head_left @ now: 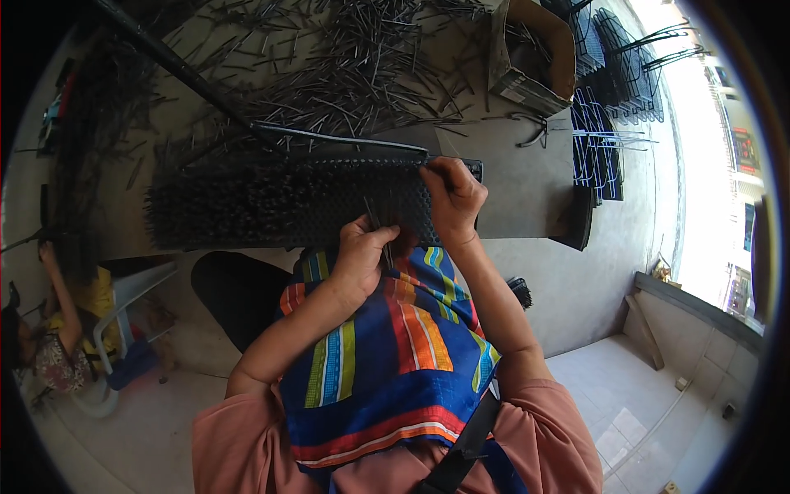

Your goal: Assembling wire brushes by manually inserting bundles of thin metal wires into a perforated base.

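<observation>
A long black perforated panel (329, 202) lies across the table edge over my lap. Short dark bristles (222, 202) stand thickly on its left part, while rows of holes show toward the right. My left hand (360, 253) is closed around a small bunch of thin dark strips (370, 212) at the panel's near edge. At the panel's right end, my right hand (457, 198) is closed in a pinch against the surface. Whatever its fingertips hold is too small to make out.
Loose dark strips (354, 74) are heaped over the table beyond the panel. A thin metal rod (341, 137) runs along its far edge. An open cardboard box (531, 86) and wire racks (601, 148) stand at the right. Another person's arm (66, 296) shows at far left.
</observation>
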Motion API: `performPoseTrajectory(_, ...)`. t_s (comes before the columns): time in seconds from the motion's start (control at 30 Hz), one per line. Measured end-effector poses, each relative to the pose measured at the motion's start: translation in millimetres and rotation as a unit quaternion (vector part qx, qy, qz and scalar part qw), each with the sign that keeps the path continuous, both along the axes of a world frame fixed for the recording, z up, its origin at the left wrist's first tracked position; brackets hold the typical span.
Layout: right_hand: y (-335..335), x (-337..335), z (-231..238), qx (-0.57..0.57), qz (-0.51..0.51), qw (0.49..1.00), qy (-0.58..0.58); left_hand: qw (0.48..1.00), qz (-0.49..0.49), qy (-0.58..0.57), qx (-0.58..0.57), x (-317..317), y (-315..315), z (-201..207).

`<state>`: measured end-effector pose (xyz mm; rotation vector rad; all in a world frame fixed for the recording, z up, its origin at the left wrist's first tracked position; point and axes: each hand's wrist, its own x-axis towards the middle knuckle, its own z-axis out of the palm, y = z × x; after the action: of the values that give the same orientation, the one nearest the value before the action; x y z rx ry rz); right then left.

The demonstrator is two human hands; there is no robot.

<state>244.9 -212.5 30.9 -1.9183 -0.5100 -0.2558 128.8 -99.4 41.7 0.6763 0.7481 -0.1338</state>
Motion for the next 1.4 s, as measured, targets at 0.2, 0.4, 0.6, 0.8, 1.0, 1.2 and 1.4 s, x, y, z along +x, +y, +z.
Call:
performPoseTrajectory(0.2,-2,-5,0,0.019,0.005,1.000,0.009,1.000,0.007,0.013,-0.016,-2,2,-1)
performPoseTrajectory(0.4,1,-5,2,-0.166,0.039,0.979,-0.115,0.999,-0.006,0.028,-0.036,-3,6,-2)
performPoseTrajectory(0.6,-6,-18,11,-0.109,0.043,0.993,-0.023,0.998,-0.002,0.005,-0.064,-4,5,-1)
performPoseTrajectory(0.8,-25,-25,14,0.069,0.111,0.872,0.473,0.994,-0.107,-0.006,-0.032,-1,3,-2)
performPoseTrajectory(1.0,-30,-12,15,0.218,0.006,0.916,0.338,0.997,-0.052,0.035,-0.038,4,5,5)
performPoseTrajectory(1.2,-24,2,6,0.078,0.027,0.994,0.073,0.998,-0.040,0.037,-0.019,7,-1,7)
performPoseTrajectory(1.4,-21,6,9,0.090,0.047,0.992,0.077,0.998,-0.045,0.002,0.036,8,2,10)
